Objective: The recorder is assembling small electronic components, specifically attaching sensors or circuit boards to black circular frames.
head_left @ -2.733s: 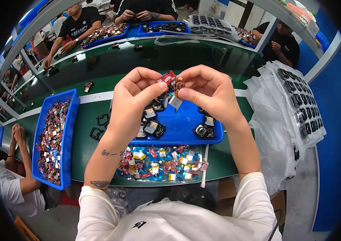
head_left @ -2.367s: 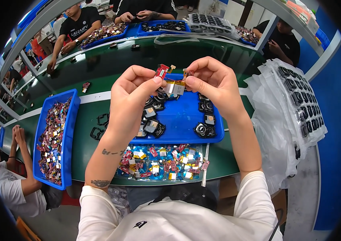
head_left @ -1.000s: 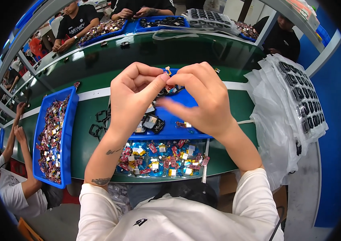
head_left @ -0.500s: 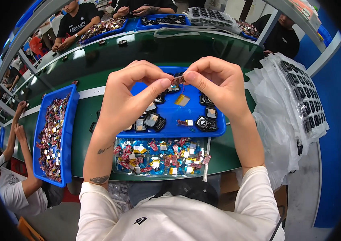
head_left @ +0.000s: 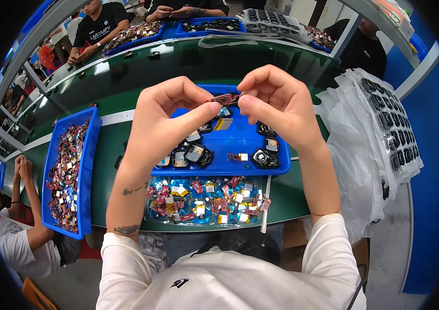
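Note:
My left hand (head_left: 170, 109) pinches a small red circuit board (head_left: 223, 99) between thumb and forefinger, above a blue tray (head_left: 240, 139). A silver battery pouch with a yellow edge (head_left: 223, 124) hangs below the board. My right hand (head_left: 284, 108) is at the board's right end, thumb tip beside it and forefinger raised apart from the thumb. Black watch-like housings (head_left: 266, 158) lie around the tray, several of them partly behind my left hand. Another red board with a battery (head_left: 237, 157) rests on the tray floor.
Closest to me, a clear tray (head_left: 204, 223) holds several boards with batteries. A blue bin (head_left: 86, 170) of similar parts stands left. Stacked trays of black parts (head_left: 392, 124) in plastic wrap are at right. Co-workers sit across the green table (head_left: 111, 186) and at left.
My right forefinger has lifted away from the thumb and the board. The board now lies more level and shows more of its length; the battery has swung left and upward.

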The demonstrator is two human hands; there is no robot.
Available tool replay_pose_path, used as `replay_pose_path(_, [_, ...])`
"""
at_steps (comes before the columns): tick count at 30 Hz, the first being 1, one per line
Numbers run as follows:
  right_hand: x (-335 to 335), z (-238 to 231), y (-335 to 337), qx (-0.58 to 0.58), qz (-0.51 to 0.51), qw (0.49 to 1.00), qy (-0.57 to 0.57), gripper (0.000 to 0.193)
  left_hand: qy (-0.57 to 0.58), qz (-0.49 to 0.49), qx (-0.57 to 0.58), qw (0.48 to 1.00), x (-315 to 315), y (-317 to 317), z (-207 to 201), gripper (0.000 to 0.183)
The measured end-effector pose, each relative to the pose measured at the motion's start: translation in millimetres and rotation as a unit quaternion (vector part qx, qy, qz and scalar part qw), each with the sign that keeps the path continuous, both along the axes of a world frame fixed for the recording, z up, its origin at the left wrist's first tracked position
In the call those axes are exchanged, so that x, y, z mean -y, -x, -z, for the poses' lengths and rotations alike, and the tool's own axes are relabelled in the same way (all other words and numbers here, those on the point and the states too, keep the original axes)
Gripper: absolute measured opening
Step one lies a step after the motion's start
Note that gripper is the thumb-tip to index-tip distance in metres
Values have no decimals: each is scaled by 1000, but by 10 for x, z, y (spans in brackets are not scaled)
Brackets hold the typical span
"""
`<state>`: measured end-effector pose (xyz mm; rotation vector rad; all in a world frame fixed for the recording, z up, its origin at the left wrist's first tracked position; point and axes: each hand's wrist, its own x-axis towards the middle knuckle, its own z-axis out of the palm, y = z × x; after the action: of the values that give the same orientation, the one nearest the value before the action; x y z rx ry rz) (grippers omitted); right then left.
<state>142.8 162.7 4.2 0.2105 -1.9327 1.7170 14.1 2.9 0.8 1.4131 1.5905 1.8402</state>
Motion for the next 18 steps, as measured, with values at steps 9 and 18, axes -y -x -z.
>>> replay_pose_path(9, [-106,27,16,-64,133,963,-226,10,-12,6,-19,1000,-16,4,-6,10])
replay_pose_path(18, [-10,71,17,13,79,990,-117,11,19,16,-26,999,-39,-71,5,17])
